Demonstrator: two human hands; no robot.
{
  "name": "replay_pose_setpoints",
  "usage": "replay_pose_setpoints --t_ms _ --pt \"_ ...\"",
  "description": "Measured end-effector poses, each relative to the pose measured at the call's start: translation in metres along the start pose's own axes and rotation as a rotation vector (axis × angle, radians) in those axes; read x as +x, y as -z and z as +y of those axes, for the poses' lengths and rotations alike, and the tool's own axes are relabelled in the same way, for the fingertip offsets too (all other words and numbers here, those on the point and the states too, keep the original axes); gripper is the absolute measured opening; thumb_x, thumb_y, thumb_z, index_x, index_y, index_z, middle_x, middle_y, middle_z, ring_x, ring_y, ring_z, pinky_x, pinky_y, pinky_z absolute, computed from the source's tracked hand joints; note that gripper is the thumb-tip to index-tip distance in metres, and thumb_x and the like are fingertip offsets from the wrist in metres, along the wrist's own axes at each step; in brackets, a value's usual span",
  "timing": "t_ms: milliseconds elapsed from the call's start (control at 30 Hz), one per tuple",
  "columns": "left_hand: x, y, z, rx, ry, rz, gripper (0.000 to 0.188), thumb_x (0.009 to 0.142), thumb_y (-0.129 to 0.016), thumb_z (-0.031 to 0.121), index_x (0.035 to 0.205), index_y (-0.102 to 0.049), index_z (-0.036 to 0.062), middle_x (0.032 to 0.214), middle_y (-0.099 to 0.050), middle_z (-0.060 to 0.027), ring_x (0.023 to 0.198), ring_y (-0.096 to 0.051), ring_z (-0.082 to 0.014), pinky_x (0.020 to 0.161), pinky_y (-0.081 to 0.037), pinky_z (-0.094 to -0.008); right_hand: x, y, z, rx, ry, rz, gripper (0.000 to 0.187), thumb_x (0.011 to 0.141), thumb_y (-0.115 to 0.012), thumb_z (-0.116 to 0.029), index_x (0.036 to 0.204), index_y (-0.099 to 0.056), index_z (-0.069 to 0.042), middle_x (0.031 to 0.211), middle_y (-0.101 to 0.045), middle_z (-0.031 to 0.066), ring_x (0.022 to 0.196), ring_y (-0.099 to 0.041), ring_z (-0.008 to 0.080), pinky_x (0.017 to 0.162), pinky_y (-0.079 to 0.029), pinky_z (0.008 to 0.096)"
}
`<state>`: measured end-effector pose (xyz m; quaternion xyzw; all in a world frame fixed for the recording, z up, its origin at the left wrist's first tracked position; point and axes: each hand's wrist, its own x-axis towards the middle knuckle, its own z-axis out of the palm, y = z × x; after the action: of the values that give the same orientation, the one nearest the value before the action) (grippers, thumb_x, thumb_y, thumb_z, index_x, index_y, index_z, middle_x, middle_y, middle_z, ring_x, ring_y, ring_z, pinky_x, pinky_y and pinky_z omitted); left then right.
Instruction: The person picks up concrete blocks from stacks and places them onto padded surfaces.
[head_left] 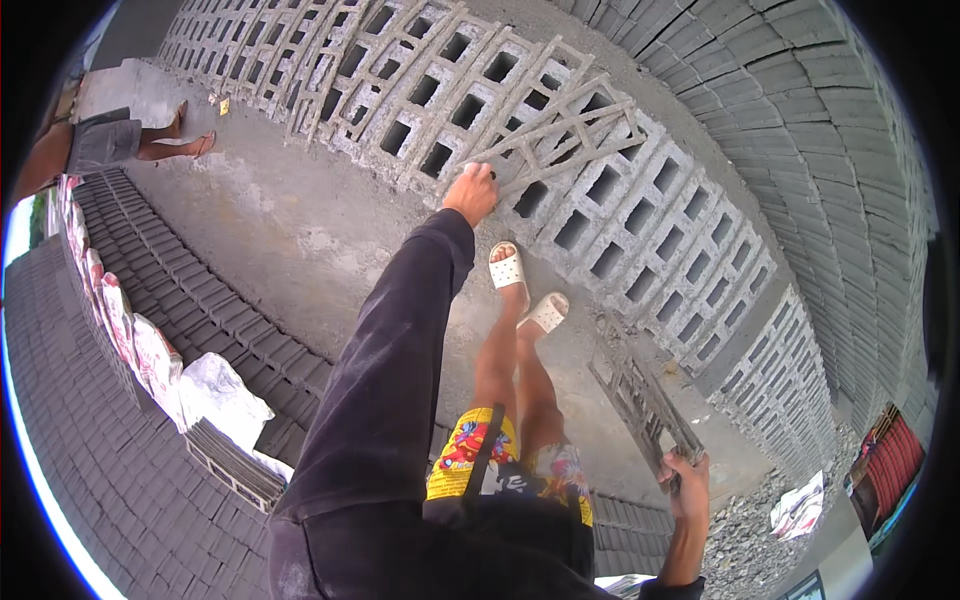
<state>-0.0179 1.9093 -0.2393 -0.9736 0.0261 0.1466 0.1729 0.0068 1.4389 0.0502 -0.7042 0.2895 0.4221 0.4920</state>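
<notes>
Rows of grey hollow concrete blocks (640, 215) stand side by side, their rectangular holes facing up. Across their tops lies a flat grey lattice frame (570, 135) at a slant. My left hand (471, 193) reaches forward with curled fingers closed at the near end of that frame; a small dark spot shows by the fingers, too small to name. Low on the right, my right hand (688, 480) grips the near end of a stack of similar lattice frames (640, 400), which hangs beside my legs. Its fingers are partly hidden.
More lattice frames (325, 75) lie on the blocks farther left. Stacked grey blocks (780, 110) form a wall at right. Another person's legs (165, 140) show at far left. Dark block stacks (215, 260) with white sacks (225, 395) stand left; gravel (740, 530) lies right.
</notes>
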Motion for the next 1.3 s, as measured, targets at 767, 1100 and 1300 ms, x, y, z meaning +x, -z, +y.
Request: replay_pose_setpoints --t_ms 767,1100,1300 --pt "-0.037 -0.033 -0.108 -0.185 -0.210 -0.097 0.018 0.081 -0.053 0.019 0.089 -0.064 0.0091 0.107 -0.053 -0.0079 0.110 -0.043 -0.0238 0.089 -0.036 -0.0393 -0.057 0.011 0.070 0.099 -0.091 0.471 0.024 0.072 -0.071 -0.017 0.081 -0.050 -0.008 0.059 -0.047 0.0004 0.051 -0.046 0.0115 0.048 -0.039 0.0261" --pt "-0.052 -0.080 -0.111 -0.334 -0.425 0.143 0.019 0.079 -0.053 0.019 0.093 -0.061 0.0087 0.099 -0.057 -0.0075 0.108 -0.044 -0.0245 0.088 -0.034 -0.0434 -0.123 -0.075 0.043 0.450 -0.045 0.572 0.024 0.083 -0.064 -0.024 0.070 -0.045 -0.016 0.053 -0.042 -0.0036 0.046 -0.043 0.0092 0.050 -0.041 0.0237" --pt "-0.050 -0.048 -0.146 -0.256 -0.612 0.037 0.021 0.078 -0.055 0.012 0.097 -0.059 0.0038 0.097 -0.062 -0.0110 0.106 -0.051 -0.0243 0.093 -0.032 -0.0411 -0.136 -0.128 -0.005 0.495 -0.012 0.402 0.022 0.083 -0.062 -0.023 0.070 -0.048 -0.012 0.058 -0.045 -0.0012 0.053 -0.046 0.0128 0.058 -0.039 0.0274"
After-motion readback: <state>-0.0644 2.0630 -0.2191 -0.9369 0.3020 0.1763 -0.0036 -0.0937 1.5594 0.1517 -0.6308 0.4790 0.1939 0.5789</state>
